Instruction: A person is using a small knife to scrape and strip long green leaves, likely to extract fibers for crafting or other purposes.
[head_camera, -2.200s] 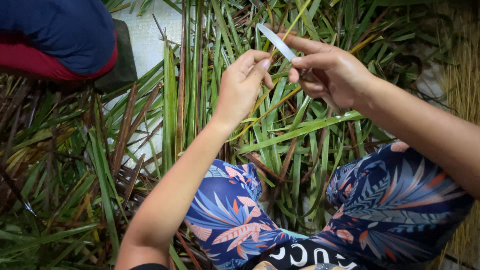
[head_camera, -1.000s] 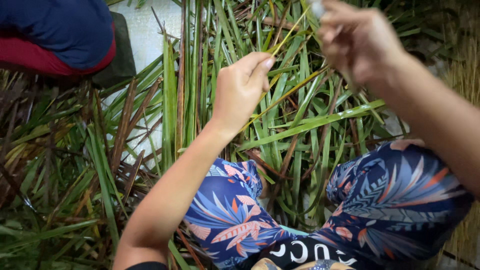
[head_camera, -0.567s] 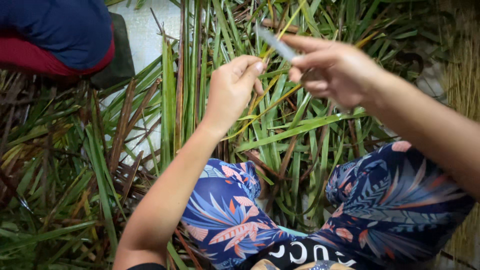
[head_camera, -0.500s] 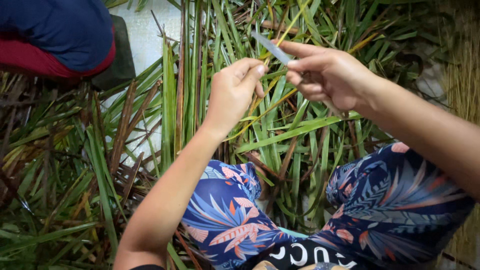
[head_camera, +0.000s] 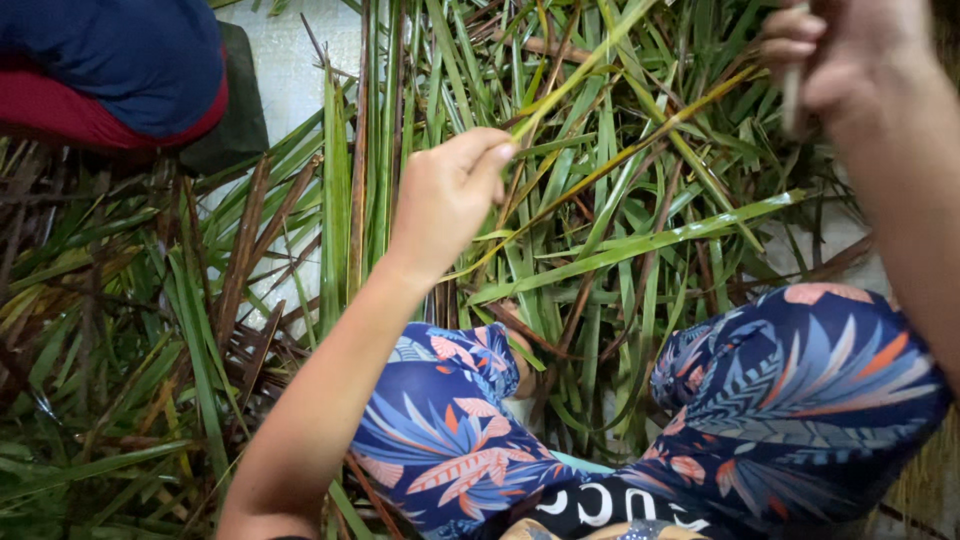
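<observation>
Leaf strip (head_camera: 590, 60) pinched in left hand (head_camera: 445, 195)

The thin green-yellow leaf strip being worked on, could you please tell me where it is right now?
In the head view, the thin green-yellow leaf strip is pinched at the left hand, slanting up and right above the heap of long green leaves.

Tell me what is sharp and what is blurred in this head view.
Head view: the left hand and the long green leaves are sharp under soft, even light; the right hand, close to the lens at the top edge, is smeared by blur, so its grip on a pale strip is unclear.
</observation>
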